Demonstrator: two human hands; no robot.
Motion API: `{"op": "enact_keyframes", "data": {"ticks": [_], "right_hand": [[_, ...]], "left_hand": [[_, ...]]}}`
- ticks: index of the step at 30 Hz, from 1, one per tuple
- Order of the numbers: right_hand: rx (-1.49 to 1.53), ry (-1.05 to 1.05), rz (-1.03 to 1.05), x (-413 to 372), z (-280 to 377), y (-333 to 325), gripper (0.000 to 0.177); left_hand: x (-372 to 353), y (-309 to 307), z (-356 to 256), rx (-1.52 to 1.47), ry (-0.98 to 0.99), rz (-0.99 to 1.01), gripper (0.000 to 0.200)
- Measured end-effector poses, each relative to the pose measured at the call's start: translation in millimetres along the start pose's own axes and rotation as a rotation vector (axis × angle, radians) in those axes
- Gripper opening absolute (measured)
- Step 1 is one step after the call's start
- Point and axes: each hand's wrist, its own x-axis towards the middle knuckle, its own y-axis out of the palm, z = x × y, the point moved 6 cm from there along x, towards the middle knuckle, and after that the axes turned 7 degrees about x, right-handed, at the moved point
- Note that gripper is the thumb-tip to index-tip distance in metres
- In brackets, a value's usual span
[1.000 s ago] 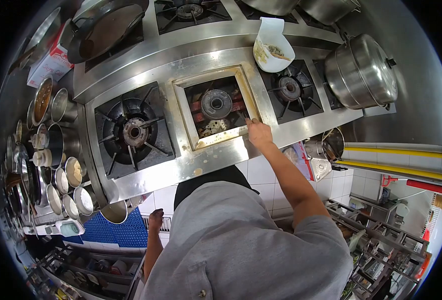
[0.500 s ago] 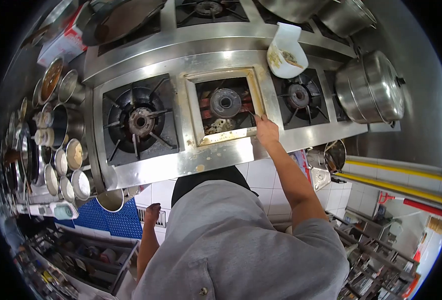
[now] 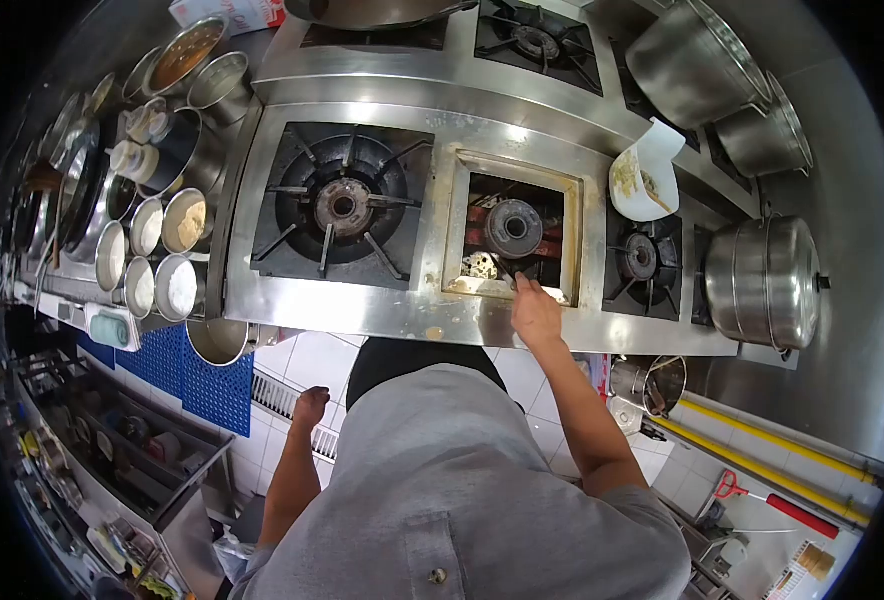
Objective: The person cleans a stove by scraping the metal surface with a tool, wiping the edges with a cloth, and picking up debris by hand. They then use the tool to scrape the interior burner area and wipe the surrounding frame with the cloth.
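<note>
My right hand (image 3: pixel 537 312) is closed around a thin dark rod (image 3: pixel 505 270) at the front rim of the square burner opening (image 3: pixel 454 220). The rod's tip reaches inside, close to the round burner head (image 3: pixel 514 228); whether it touches is too small to tell. Below the burner, a pale, spotted patch (image 3: pixel 480 265) shows at the front left of the opening. This opening has no grate over it. Down by my left side, away from the stove, hangs my left hand (image 3: pixel 310 408), its fingers curled with nothing visible in them.
Left of the opening is a large burner with a grate (image 3: pixel 343 205); a smaller burner (image 3: pixel 640 258) lies right. A white scoop-shaped container (image 3: pixel 646 180) with food residue stands behind it. A lidded steel pot (image 3: pixel 762 285) is far right. Several bowls (image 3: pixel 176 287) crowd the left counter.
The view has turned, shifting the stove rightward. My right hand has moved with the rod from the opening's right front corner to the middle of its front rim. My left hand still hangs down.
</note>
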Motion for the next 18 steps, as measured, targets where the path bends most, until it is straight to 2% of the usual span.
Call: {"op": "enact_keyframes", "data": {"ticks": [3,4,7,8,11,12,15,16,18], "right_hand": [[-0.126,-0.063,0.049,18.7,12.0,23.1,0.043],[-0.076,0.003,0.074,20.8,12.9,30.1,0.042],[-0.182,0.064,0.037,24.0,4.0,51.9,0.042],[-0.202,0.078,0.039,20.6,6.1,53.4,0.044],[-0.226,0.08,-0.003,16.6,9.6,58.4,0.046],[-0.15,0.13,0.05,18.4,8.7,57.1,0.045],[-0.042,0.077,0.053,29.0,-11.1,61.1,0.043],[-0.039,0.007,0.02,35.2,-25.4,65.7,0.038],[0.078,-0.093,0.02,41.6,-41.5,59.2,0.033]], "left_hand": [[1.1,3.3,9.8,-0.039,-0.026,0.056,0.029],[-0.2,1.1,10.0,-0.027,-0.044,0.043,0.03],[-0.9,-8.6,2.8,-0.112,0.003,-0.029,0.03],[-3.1,-14.1,-6.7,-0.029,0.12,-0.056,0.03],[-15.1,-18.0,-9.1,-0.062,0.103,-0.07,0.029],[-13.9,-14.2,-3.6,-0.06,0.112,-0.073,0.03],[-21.5,-6.3,11.9,-0.054,0.119,-0.068,0.028],[-18.8,-0.5,24.9,0.044,0.054,-0.057,0.027],[-14.2,9.9,52.2,0.042,0.04,-0.025,0.027]]}}
